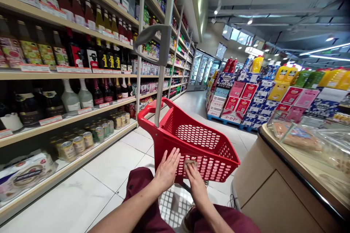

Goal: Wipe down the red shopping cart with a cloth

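A red perforated shopping basket on wheels stands in the aisle in front of me, its grey pull handle raised upright. My left hand lies flat with fingers spread against the basket's near side wall. My right hand presses a small beige pad or cloth against the same wall, fingers closed over it. My knees in dark red trousers show below, either side of the arms.
Shelves of wine bottles, cans and packets run along the left. A beige counter with wrapped goods stands at the right. Stacked drink cartons on a pallet and fridges lie further down the white-tiled aisle.
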